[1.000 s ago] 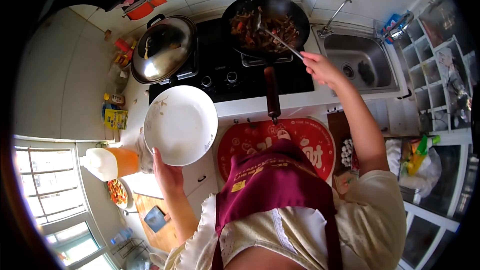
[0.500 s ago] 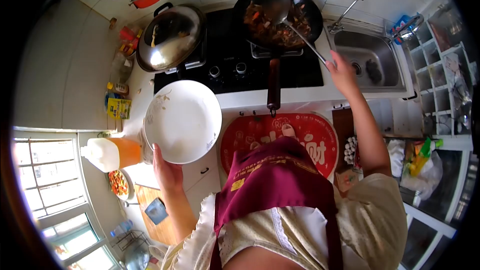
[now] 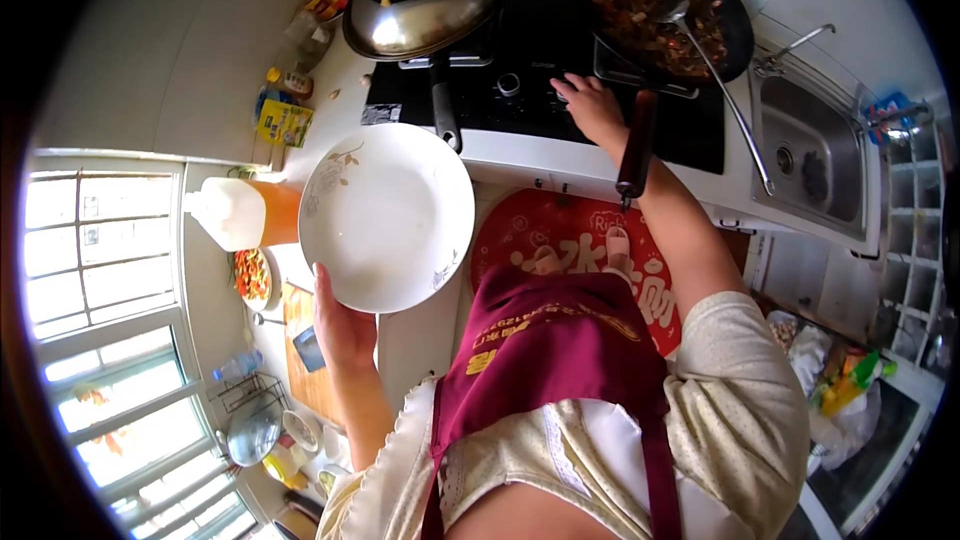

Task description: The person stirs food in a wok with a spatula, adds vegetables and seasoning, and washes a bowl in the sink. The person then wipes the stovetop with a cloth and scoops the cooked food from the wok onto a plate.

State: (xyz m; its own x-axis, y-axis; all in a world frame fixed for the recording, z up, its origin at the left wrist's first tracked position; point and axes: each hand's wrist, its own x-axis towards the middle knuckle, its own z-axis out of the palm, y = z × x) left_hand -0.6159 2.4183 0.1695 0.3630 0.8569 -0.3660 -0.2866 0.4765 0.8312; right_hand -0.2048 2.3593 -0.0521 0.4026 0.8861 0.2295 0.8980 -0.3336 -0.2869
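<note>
My left hand [image 3: 345, 333] grips the lower rim of a white plate [image 3: 388, 215] with a floral pattern; the plate has no food on it. My right hand [image 3: 592, 110] is at the front of the black gas stove [image 3: 540, 15], its fingers closed around the right control knob, which they mostly cover. A black wok [image 3: 741, 30] on the right burner holds cooked, shredded brown food [image 3: 640, 15] with orange bits. A metal spatula [image 3: 722, 80] rests in the wok, its handle leaning out over the rim towards the sink. The wok's wooden handle [image 3: 637, 145] passes above my right forearm.
A lidded pan [image 3: 430, 0] stands on the left burner, its handle pointing at me. The sink [image 3: 815, 155] is at right. On the left are an orange-filled jug [image 3: 245, 213], a plate of chopped vegetables [image 3: 252, 278] and a cutting board [image 3: 312, 380].
My right hand has let go of the spatula and moved left to the stove knob. The spatula now lies in the wok. The plate stays in my left hand, and the view has shifted.
</note>
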